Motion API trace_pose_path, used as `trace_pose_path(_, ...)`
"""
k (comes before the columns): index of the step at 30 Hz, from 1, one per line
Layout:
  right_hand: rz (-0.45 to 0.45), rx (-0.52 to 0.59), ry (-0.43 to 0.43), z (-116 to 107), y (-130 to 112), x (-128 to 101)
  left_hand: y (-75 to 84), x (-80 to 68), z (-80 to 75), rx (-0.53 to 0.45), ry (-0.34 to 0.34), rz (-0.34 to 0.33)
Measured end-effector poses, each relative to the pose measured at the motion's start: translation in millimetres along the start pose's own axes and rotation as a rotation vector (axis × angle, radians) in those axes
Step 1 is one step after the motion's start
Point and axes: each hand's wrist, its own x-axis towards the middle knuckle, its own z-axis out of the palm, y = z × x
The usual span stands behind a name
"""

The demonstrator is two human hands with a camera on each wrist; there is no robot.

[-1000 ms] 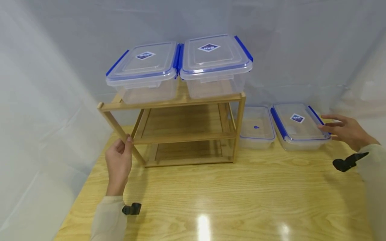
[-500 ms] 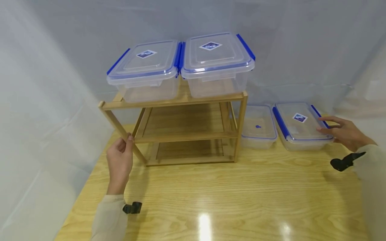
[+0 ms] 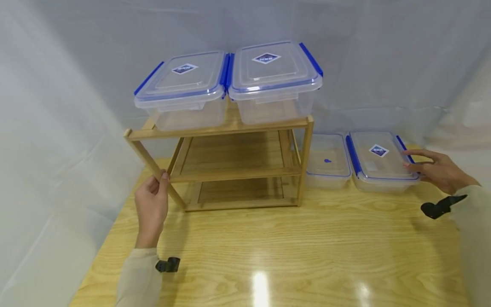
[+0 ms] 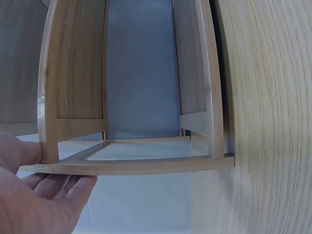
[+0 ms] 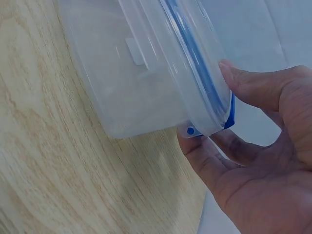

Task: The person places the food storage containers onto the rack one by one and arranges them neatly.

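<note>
My left hand (image 3: 151, 209) pinches the front left leg of a wooden three-tier rack (image 3: 241, 173), at the middle shelf. In the left wrist view, the thumb lies on the near side of the leg (image 4: 146, 166) and the fingers on its other side. At far right, my right hand (image 3: 441, 171) grips the right edge of a clear storage box (image 3: 397, 164) with blue latches and a diamond sticker. The right wrist view shows my thumb (image 5: 243, 83) on the lid, fingers curled under the rim by a blue latch (image 5: 229, 117). The box is on the table.
Two clear lidded boxes, a left one (image 3: 188, 87) and a right one (image 3: 274, 79), stand side by side on the rack's top tier. Another clear box (image 3: 326, 170) with a blue-edged lid sits between rack and gripped box. A white sheet (image 3: 364, 85) hangs behind the wooden table (image 3: 287, 247).
My right hand has moved slightly left and closed on the box's right edge. That box has turned a little, its front shifting left. My left hand has kept its hold on the leg.
</note>
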Motion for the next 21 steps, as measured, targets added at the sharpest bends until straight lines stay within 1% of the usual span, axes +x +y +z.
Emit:
trace_pose_path(5, 0.000, 0.029, -0.008, 0, -1, -3, -0.7, 0.0, -0.3, -0.020, -0.005, -0.004)
trace_pose_path(14, -0.014, 0.063, 0.023, 1, 4, -8, -3.4, -0.9, -0.5, -0.030, -0.007, 0.016)
trace_pose_path(17, -0.010, 0.102, 0.041, 1, 7, -9, -3.2, -0.6, -0.6, -0.015, 0.000, 0.011)
trace_pose_path(21, -0.002, 0.199, 0.072, 2, 9, -13, -3.1, -0.5, -0.5, -0.004, 0.005, 0.014)
